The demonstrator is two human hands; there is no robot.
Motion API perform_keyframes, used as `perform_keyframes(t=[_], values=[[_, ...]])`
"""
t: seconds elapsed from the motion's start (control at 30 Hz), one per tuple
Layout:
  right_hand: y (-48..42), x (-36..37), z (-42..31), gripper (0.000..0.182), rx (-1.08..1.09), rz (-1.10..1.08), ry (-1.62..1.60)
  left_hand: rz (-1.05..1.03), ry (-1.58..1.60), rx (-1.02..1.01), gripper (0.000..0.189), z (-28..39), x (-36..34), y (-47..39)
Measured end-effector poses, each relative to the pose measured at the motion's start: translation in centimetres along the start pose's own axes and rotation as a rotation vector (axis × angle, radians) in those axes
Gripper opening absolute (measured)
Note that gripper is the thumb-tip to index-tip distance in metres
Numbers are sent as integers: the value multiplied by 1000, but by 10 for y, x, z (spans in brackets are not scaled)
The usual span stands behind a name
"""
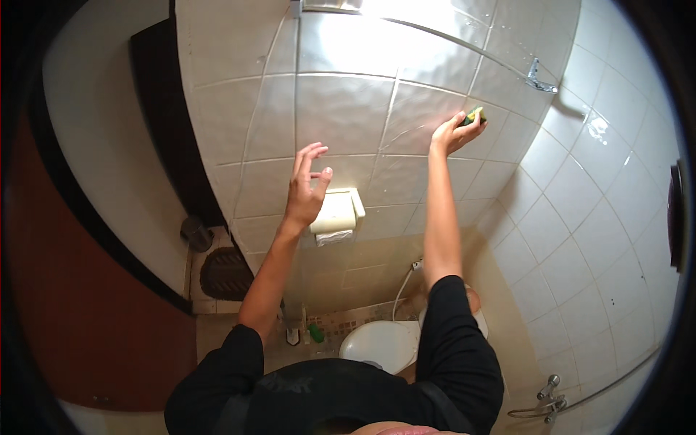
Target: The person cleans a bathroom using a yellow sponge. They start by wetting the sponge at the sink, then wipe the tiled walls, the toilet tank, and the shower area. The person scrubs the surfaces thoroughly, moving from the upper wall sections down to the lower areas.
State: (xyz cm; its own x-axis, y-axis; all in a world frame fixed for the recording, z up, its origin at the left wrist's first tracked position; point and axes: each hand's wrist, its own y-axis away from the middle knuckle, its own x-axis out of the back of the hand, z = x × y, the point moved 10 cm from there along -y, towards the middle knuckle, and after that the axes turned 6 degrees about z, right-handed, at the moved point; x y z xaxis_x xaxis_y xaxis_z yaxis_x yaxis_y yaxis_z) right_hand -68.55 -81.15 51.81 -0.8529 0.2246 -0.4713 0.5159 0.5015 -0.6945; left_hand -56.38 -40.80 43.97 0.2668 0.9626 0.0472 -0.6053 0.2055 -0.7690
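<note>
My right hand (458, 133) grips a yellow and green scouring sponge (474, 116) close to the tiled wall (348, 117), left of the room's corner. Whether the sponge touches the tiles cannot be told. My left hand (310, 185) is raised with its fingers apart and slightly curled, and nothing is in it. Behind and below that hand, a pale toilet paper holder (359, 202) is fixed to the wall, with a strip of paper (334, 237) hanging from it.
Below me are a toilet with its white lid (378, 345) down and a green bottle (315, 333) on the floor. A metal wall fitting (541, 82) sticks out at upper right. A tap (552, 402) is at lower right, a reddish-brown door (98, 304) at left.
</note>
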Motion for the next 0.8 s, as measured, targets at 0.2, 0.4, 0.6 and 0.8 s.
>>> perform_keyframes(t=[0.2, 0.4, 0.6, 0.8], values=[[15, -49, -118, 68, 398, -228, -173, -81, 81, -36, 45, 26, -52, -20], [18, -67, -175, 62, 998, -559, -187, -89, 117, -129, 44, 67, -68, -44], [-167, -68, -44, 62, 252, 22, 73, -79, 101, -146, 44, 80, -80, -49], [-94, -82, -137, 67, 763, -274, -192, -66, 67, -214, 48, 109, -128, -77]])
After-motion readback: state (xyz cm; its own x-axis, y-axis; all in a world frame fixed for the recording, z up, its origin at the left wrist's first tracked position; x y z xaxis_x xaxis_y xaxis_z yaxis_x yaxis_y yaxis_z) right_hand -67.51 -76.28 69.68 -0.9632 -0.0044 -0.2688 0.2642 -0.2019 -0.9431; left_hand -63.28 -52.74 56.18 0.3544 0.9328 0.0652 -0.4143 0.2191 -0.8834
